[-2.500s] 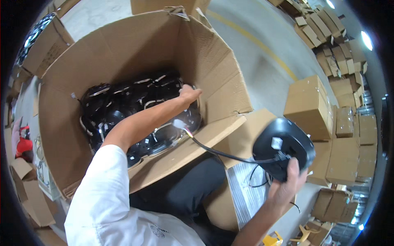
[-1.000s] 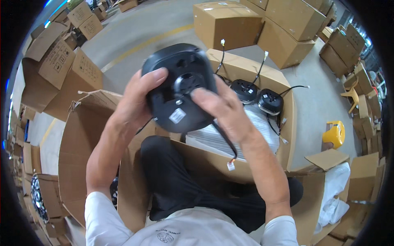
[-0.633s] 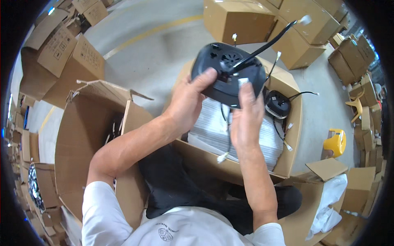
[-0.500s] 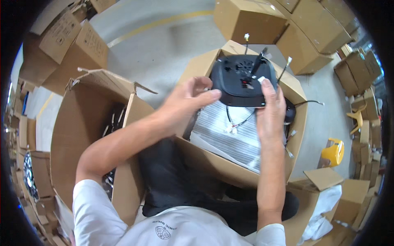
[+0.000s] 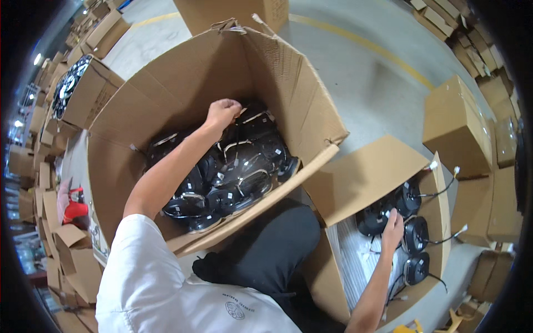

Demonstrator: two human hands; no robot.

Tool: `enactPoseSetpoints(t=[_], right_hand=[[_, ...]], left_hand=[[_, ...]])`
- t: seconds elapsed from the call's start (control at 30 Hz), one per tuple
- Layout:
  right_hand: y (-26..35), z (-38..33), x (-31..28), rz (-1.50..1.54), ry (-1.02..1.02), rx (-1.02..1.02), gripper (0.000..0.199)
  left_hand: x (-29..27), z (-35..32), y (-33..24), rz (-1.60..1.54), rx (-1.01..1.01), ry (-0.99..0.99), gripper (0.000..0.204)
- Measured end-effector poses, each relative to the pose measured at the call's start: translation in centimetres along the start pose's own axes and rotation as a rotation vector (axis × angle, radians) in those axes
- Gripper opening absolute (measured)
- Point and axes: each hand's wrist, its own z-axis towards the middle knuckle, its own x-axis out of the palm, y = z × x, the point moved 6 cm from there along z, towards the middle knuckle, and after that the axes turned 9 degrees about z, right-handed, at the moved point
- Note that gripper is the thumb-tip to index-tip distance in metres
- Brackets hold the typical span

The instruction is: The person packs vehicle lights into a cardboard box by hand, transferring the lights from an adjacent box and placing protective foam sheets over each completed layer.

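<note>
My left hand [image 5: 224, 114] reaches deep into a tall cardboard box [image 5: 166, 83] on the left. Its fingers are closed at the far edge of a pile of glossy black plastic housings [image 5: 244, 166]; what they pinch is too small to make out. My right hand [image 5: 393, 228] is over the smaller open carton [image 5: 327, 261] on the right. Its fingers are closed on the near side of a black plastic housing [image 5: 373, 220], which lies on pale striped wrapping [image 5: 352, 250]. Beside that hand, several round black units [image 5: 415, 235] with wired connectors line the carton's right side.
A carton flap [image 5: 361, 180] stands between the two boxes. Closed cartons [image 5: 458, 130] are stacked at the right. Another box of black parts [image 5: 83, 91] and a red object [image 5: 75, 208] are at the left. Yellow floor tape [image 5: 361, 39] runs behind.
The view has swung left. My left hand has left the housing's side and gone into the tall box. My right hand has lowered the housing into the carton.
</note>
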Motion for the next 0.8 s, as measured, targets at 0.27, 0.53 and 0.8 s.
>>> enactPoseSetpoints(t=[0.27,0.53,0.8], right_hand=[[3.2,-3.4,-1.8,-0.275,-0.082,-0.182,0.052],[6.3,-7.7,1.8,-0.185,0.16,-0.205,0.037],[26.8,-14.2,2.9,0.389,0.332,-0.251,0.048]], left_hand=[[14.9,4.4,13.5,1.136,0.023,-0.11,0.109],[4.9,9.1,18.9,0.906,0.233,-0.07,0.021],[-6.0,-11.8,-16.9,0.272,0.38,0.406,0.045]])
